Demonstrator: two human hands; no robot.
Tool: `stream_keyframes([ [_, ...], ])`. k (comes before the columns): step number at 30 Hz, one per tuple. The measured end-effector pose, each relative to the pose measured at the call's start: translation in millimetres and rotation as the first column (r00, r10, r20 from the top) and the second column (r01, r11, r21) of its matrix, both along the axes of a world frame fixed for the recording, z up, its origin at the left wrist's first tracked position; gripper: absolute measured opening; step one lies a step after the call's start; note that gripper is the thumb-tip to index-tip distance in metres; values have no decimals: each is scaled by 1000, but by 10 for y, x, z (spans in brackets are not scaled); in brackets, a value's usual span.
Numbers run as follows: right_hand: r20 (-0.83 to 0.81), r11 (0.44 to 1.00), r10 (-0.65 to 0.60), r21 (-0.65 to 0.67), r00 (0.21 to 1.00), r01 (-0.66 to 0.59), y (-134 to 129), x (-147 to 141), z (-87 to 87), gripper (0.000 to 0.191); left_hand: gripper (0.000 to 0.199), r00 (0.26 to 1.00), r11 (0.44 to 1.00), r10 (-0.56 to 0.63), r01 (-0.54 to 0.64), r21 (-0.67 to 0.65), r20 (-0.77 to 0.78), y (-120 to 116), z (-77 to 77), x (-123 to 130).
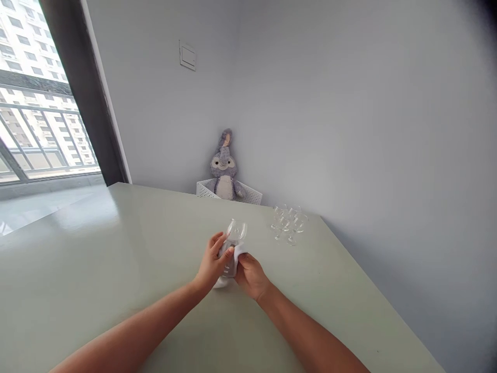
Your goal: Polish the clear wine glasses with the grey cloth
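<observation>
Clear glass: one drinking glass (236, 231), mouth up, sits between the two hands above the near-middle part of a pale green table (155, 254). Left hand (212, 263) wraps its side, fingers curled behind, thumb laid across the front. Right hand (251, 275) pinches a white cloth (240, 249) between thumb and fingers, cloth pressed to the glass's right side; more white shows low, beneath the left hand. Whether the base touches the tabletop, cannot tell. Beyond and to the right, near the table's far corner, a tight cluster of clear stemmed glasses (287, 225); overlap blurs the count. Past the far edge, a grey plush rabbit (224, 181) sits upright in a white perforated basket (251, 194). Pale walls behind; a white switch (188, 56) high on the left one. Far left, a balcony railing (46, 110), apartment blocks outside.
</observation>
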State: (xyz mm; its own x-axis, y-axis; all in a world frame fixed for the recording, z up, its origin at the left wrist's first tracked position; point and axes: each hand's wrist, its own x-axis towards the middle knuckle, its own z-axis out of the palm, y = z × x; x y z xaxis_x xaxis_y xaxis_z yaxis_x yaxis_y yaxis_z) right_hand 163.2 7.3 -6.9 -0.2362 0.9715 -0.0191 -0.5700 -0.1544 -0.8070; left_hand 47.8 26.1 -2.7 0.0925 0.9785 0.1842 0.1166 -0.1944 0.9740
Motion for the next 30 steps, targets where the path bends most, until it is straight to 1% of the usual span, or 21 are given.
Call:
stream_keyframes([
  [2, -31, 999, 45, -26, 999, -45, 15, 39, -35, 29, 43, 966, 970, -151, 185, -155, 211, 34, 28, -35],
  [4, -38, 993, 95, -70, 995, -98, 17, 76, -65, 29, 54, 861, 881, -286, 409, -238, 421, 69, 62, -85],
  [6, -10, 983, 150, -103, 989, -151, 17, 122, -75, 29, 63, 738, 783, -379, 578, -232, 559, 89, 99, -128],
  [8, 93, 979, 192, -88, 977, -184, 28, 180, -47, 30, 63, 694, 756, -398, 619, -213, 600, 86, 129, -143],
  [10, 310, 974, 218, -4, 925, -228, 51, 236, 7, 30, 58, 750, 811, -335, 537, -230, 571, 68, 134, -124],
  [11, 462, 967, 195, 57, 865, -249, 63, 255, 34, 28, 56, 793, 850, -278, 466, -246, 542, 60, 124, -106],
  [12, 626, 958, 121, 130, 770, -256, 73, 262, 54, 25, 55, 833, 884, -210, 385, -264, 512, 53, 105, -85],
  [13, 774, 943, -12, 219, 633, -250, 79, 256, 63, 22, 54, 862, 909, -140, 307, -281, 488, 49, 80, -64],
  [14, 869, 916, -186, 322, 458, -239, 80, 239, 62, 18, 54, 877, 925, -75, 239, -295, 474, 48, 50, -46],
  [16, 853, 821, -514, 520, 92, -236, 69, 182, 36, 15, 52, 880, 935, 19, 153, -321, 475, 53, -5, -23],
  [17, 791, 771, -611, 585, -35, -253, 60, 154, 21, 15, 52, 875, 934, 44, 135, -330, 482, 56, -22, -19],
  [18, 745, 739, -660, 620, -98, -266, 52, 133, 13, 14, 52, 871, 933, 56, 128, -336, 488, 58, -28, -21],
  [19, 742, 735, -664, 623, -93, -268, 46, 125, 13, 14, 51, 870, 934, 53, 130, -332, 491, 59, -21, -27],
  [20, 782, 760, -623, 599, -21, -254, 44, 132, 24, 13, 49, 870, 938, 39, 138, -319, 491, 57, -1, -37],
  [21, 839, 807, -532, 543, 115, -232, 45, 153, 43, 12, 47, 870, 942, 12, 155, -297, 492, 52, 31, -48],
  [23, 848, 911, -204, 347, 489, -221, 57, 222, 83, 9, 43, 858, 942, -83, 234, -242, 507, 34, 119, -72],
  [24, 754, 942, -18, 233, 656, -242, 64, 261, 94, 9, 43, 842, 932, -145, 292, -213, 520, 21, 167, -83],
  [25, 614, 954, 133, 134, 778, -268, 71, 296, 95, 11, 44, 821, 917, -205, 351, -189, 532, 9, 212, -91],
  [26, 464, 955, 230, 60, 856, -290, 76, 323, 85, 14, 45, 800, 899, -255, 403, -171, 543, -2, 249, -96],
  [28, 247, 953, 298, -20, 922, -303, 84, 346, 47, 19, 46, 781, 875, -304, 455, -164, 546, -16, 289, -98],
  [30, 224, 954, 297, -20, 928, -301, 90, 332, 14, 20, 41, 806, 887, -272, 421, -187, 525, -10, 274, -89],
])
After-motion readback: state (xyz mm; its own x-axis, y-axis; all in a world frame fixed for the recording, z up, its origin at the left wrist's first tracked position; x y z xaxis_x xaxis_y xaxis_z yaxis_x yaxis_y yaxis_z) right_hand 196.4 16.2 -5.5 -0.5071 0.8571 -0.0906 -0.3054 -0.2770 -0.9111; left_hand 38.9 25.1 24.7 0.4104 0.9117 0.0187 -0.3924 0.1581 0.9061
